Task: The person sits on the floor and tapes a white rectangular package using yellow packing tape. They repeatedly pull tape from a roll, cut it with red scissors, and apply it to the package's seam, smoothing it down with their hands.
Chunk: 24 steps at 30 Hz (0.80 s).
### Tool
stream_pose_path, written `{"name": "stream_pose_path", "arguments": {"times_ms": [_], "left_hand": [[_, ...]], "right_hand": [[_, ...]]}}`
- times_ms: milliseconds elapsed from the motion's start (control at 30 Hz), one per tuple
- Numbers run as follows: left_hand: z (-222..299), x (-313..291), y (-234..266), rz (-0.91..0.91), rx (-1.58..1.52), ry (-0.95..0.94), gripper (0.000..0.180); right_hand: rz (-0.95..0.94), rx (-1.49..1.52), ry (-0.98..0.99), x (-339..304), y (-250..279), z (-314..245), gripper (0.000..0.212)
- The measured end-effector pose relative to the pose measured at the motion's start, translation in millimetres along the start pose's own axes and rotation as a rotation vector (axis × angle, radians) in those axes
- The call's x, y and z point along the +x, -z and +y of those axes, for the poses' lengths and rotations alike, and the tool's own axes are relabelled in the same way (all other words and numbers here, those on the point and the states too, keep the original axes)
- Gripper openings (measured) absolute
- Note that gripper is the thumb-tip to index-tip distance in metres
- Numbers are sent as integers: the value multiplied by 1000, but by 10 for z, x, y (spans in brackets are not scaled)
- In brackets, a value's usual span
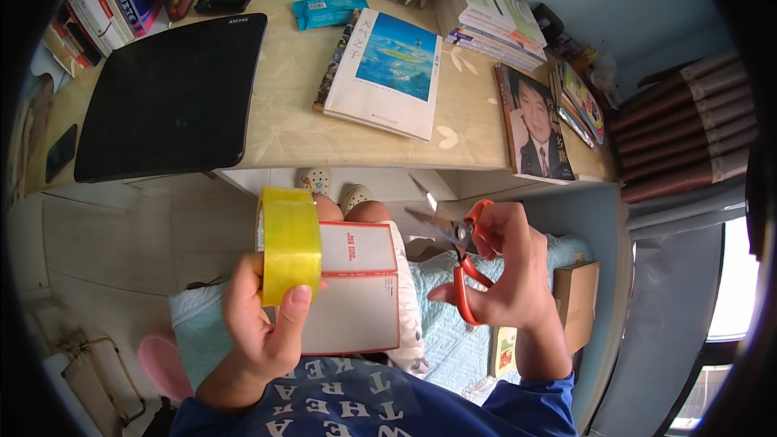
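My left hand [263, 328] is closed around a wide roll of yellow packing tape [291, 247], thumb on its near edge and held up in front of my body. In my right hand [518, 283] are scissors [461, 235] with red-orange handles; fingers and thumb sit in the loops, and the blades are spread apart, pointing up and left. Below and between the hands a book [352, 311] with a pale grey cover and red edges lies on my lap. The tape roll hides part of its left side.
A desk [283, 125] spans the far side, holding a closed black laptop [174, 97], a white book with a blue picture [388, 73], a portrait-cover book [534, 125] and a book stack [494, 20]. A cardboard box [576, 303] stands at the right, a pink basin [164, 368] at the lower left.
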State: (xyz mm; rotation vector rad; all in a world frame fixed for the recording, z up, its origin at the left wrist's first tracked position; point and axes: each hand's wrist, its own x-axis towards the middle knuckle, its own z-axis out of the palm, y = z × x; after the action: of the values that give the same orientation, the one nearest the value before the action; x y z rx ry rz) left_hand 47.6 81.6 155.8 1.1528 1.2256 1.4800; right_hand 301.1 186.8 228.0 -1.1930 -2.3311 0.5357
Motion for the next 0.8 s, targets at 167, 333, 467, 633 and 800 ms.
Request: {"name": "stream_pose_path", "arguments": {"times_ms": [167, 333, 467, 633, 800], "left_hand": [[34, -16, 0, -3, 5, 28, 28], [38, -20, -1, -14, 44, 10, 25], [72, 254, -24, 26, 313, -212, 21], [-252, 1131, -146, 188, 930, -648, 27], [-651, 1630, -109, 219, 1154, -673, 30]], "right_hand": [[-54, 0, 59, -100, -49, 124, 94], [-22, -28, 52, -120, -33, 142, 94], [-20, -107, 75, -96, 2, 2, 89], [-7, -121, 79, -131, -8, -46, 89], [16, -131, 72, -174, -16, -53, 87]]}}
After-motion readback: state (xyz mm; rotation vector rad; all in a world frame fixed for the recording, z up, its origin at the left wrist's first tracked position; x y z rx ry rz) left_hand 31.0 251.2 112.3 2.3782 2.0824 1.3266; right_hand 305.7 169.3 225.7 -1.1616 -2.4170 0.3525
